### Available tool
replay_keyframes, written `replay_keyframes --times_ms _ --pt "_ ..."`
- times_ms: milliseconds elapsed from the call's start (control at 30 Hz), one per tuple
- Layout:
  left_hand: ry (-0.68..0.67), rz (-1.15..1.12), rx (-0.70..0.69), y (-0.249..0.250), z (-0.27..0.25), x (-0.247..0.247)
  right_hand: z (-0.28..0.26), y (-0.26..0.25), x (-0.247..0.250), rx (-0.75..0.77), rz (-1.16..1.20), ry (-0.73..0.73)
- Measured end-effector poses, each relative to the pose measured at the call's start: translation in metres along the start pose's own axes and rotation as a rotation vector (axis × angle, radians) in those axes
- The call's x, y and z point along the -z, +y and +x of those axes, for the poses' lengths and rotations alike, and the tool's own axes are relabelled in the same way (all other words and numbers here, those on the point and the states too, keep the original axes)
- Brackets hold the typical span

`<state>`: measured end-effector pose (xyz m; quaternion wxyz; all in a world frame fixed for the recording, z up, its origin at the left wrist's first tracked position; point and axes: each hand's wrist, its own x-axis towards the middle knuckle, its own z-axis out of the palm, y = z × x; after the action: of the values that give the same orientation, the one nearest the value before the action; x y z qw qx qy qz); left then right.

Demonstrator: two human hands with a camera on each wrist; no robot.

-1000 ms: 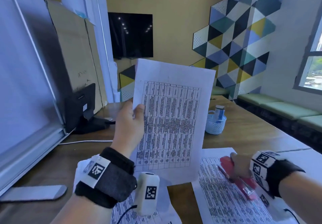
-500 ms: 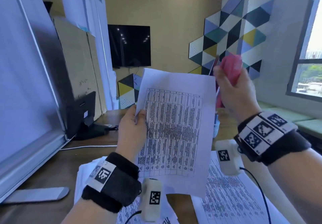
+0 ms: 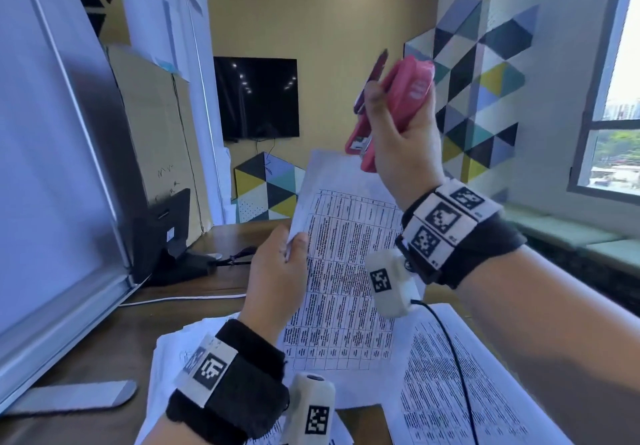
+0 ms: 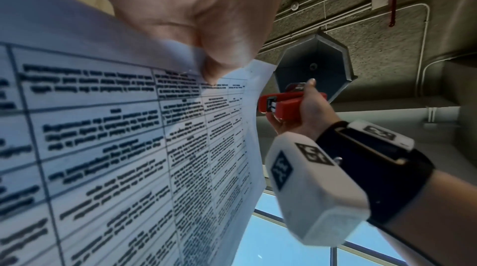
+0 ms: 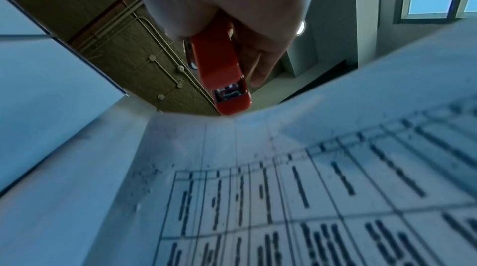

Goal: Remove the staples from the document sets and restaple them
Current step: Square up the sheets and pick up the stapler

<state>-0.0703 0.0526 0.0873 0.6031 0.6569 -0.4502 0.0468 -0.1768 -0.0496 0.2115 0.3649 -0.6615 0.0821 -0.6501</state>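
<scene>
A thin white printed document set point(image 3: 343, 282) is held upright above the brown wooden desk point(image 3: 114, 337), pinched at its left edge by the left hand point(image 3: 277, 282). The red plastic stapler point(image 3: 391, 108) is gripped in the right hand point(image 3: 405, 146), just above the top edge. The sheets look light and floppy; support near the stapled corner seems advisable.

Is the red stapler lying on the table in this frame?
No, the right hand holds the red stapler up in the air above the held document.
</scene>
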Motion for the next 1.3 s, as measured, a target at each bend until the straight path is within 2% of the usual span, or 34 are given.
replay_keyframes --times_ms 167,300,467,633,833,967,1033,1200,1233,1300 --pt "-0.033 -0.068 0.082 0.003 -0.005 0.0 -0.005 0.001 -0.012 -0.031 0.03 -0.012" --pt "-0.049 -0.068 0.079 0.007 -0.008 0.001 -0.007 -0.003 -0.02 -0.004 0.127 -0.004" --pt "-0.024 -0.116 0.071 0.014 -0.01 -0.002 -0.006 0.005 -0.031 -0.036 0.074 -0.068" --pt "-0.023 -0.131 0.066 0.014 -0.012 -0.002 -0.006 0.009 -0.038 -0.035 0.071 -0.055" --pt "-0.035 -0.113 -0.001 0.013 -0.015 0.0 -0.002 0.006 -0.04 -0.032 0.121 -0.02" --pt "-0.033 -0.103 0.024 0.011 -0.012 -0.001 -0.004 0.005 -0.04 -0.02 0.127 -0.05" --pt "-0.018 -0.086 0.034 0.007 -0.008 0.0 -0.005 0.002 -0.035 -0.017 0.114 -0.034" --pt "0.077 -0.067 0.027 -0.001 0.002 0.009 -0.002 -0.006 0.014 -0.063 0.37 0.158" --pt "0.091 -0.087 0.036 -0.001 0.002 0.011 -0.004 -0.004 0.027 -0.083 0.377 0.167" --pt "0.091 -0.129 0.071 0.001 0.004 0.015 -0.013 0.008 0.052 -0.149 0.363 0.078"
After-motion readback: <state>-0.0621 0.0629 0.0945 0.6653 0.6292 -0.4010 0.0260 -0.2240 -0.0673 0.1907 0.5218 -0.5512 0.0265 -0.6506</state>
